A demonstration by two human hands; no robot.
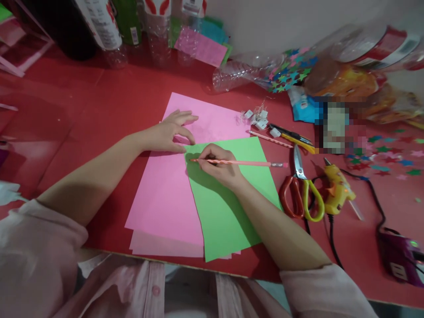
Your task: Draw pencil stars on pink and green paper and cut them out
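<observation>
My right hand [220, 165] grips a pink pencil [255, 163], its tip down at the upper left part of a green sheet of paper [232, 212]. The pencil's eraser end points right. My left hand [170, 132] lies with fingers spread on pink paper [162, 194], thumb and a fingertip touching or close to the green sheet's top left corner. Several pink sheets are stacked unevenly, and the green one covers their right side. Whether there is any drawn line under the pencil tip is too small to tell.
Right of the paper lie scissors [300, 185], a yellow glue gun [338, 187] with its cord, a second pencil [270, 138], a yellow cutter [298, 140] and small white tags [258, 118]. Plastic bottles [114, 57] stand at the back; star cutouts [391, 154] are scattered right. The table's edge is near my body.
</observation>
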